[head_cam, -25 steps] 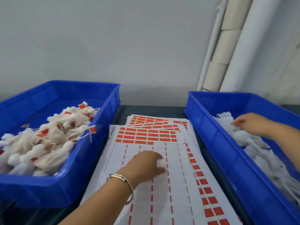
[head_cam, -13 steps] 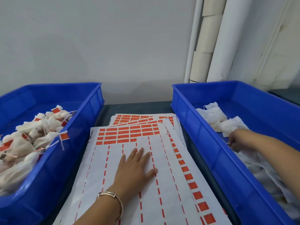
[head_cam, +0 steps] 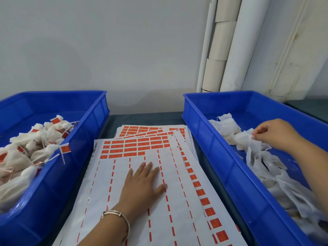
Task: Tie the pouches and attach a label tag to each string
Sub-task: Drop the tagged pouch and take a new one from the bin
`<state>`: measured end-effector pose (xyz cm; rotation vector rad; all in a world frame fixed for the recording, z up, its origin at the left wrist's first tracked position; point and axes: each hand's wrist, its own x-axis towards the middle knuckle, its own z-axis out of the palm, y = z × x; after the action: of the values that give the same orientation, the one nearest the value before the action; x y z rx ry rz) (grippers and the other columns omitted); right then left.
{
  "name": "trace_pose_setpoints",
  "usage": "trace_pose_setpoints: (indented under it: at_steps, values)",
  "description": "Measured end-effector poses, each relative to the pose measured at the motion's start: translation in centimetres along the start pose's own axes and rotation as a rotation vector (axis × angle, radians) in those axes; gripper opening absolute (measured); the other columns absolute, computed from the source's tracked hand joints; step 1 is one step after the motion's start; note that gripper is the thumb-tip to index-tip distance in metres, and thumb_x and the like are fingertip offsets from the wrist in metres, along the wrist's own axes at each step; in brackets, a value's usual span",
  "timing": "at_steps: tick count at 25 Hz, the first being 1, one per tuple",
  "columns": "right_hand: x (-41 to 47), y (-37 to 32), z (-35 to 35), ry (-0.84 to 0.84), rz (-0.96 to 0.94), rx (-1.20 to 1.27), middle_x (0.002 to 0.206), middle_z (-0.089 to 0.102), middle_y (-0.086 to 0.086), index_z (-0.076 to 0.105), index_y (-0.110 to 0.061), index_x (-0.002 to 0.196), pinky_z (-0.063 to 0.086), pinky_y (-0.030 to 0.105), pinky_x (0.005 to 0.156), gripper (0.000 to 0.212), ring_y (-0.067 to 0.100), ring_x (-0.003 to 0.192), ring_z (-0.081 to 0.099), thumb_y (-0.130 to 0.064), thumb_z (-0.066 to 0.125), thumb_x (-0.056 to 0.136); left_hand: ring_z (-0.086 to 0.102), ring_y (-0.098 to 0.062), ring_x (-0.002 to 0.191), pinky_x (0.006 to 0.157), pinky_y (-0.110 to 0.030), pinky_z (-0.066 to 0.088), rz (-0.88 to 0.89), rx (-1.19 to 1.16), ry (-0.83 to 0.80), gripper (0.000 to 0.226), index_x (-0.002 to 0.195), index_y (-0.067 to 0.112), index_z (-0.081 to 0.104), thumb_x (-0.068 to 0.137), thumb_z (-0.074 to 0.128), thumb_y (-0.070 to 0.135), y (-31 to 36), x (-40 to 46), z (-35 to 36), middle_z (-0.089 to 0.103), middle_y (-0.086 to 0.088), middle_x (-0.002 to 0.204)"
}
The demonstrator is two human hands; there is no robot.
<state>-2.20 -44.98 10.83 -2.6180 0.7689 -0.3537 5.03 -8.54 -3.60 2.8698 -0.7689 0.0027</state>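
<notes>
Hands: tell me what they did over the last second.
The right hand moved across the untied pouches in the right bin and now pinches and lifts one pouch by its string. The left hand flattened its fingers on the label sheet. Bins stayed put.

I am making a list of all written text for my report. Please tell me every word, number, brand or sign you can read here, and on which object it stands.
No text can be read.
Orange labels on the top label sheet: faint print, too small to read.
Barcode marks on that sheet's left edge: blurred, no digits legible.
Orange tags on the tied pouches: blurred.
</notes>
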Motion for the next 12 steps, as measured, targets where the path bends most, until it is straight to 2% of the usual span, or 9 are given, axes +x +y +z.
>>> trace_pose_setpoints:
  at_steps: [5, 8, 10, 12]
  values:
    - [-0.5, -1.7, -1.3, 0.089, -0.093, 0.084, 0.081, 0.063, -0.006, 0.064, -0.021, 0.088, 0.037, 0.023, 0.06, 0.021, 0.006, 0.076, 0.055, -0.003, 0.07, 0.079, -0.006, -0.014, 0.145, 0.112, -0.043, -0.009, 0.01, -0.023, 0.009, 0.071, 0.146, 0.04, 0.009, 0.084, 0.019, 0.074, -0.1, 0.1, 0.1, -0.001, 0.014, 0.157]
    - [-0.2, -2.2, -1.5, 0.152, -0.138, 0.111, 0.086, 0.064, -0.006, 0.063, -0.025, 0.09, 0.037, 0.019, 0.059, 0.028, 0.005, 0.076, 0.056, 0.0, 0.067, 0.079, -0.006, -0.014, 0.145, 0.112, -0.043, -0.009, 0.018, -0.034, 0.017, 0.071, 0.146, 0.039, 0.01, 0.084, 0.019, 0.073, -0.2, 0.0, 0.1, 0.0, 0.014, 0.157]
    - [0.2, -2.3, -0.6, 0.084, -0.109, 0.041, 0.104, 0.065, -0.002, 0.063, -0.027, 0.102, 0.039, 0.022, 0.065, 0.033, 0.01, 0.082, 0.056, -0.002, 0.064, 0.08, -0.005, -0.014, 0.145, 0.112, -0.043, -0.009, 0.019, -0.041, 0.024, 0.071, 0.146, 0.039, 0.01, 0.085, 0.02, 0.073, -0.2, 0.0, 0.1, 0.0, 0.014, 0.157]
    - [0.3, -1.8, 1.5, -0.085, -0.017, -0.047, 0.125, 0.057, 0.003, 0.056, -0.024, 0.125, 0.04, 0.029, 0.077, 0.044, 0.016, 0.096, 0.052, -0.015, 0.065, 0.083, -0.005, -0.014, 0.145, 0.112, -0.042, -0.009, 0.02, -0.045, 0.028, 0.071, 0.146, 0.039, 0.011, 0.085, 0.02, 0.073, -0.3, -0.1, 0.1, 0.001, 0.013, 0.157]
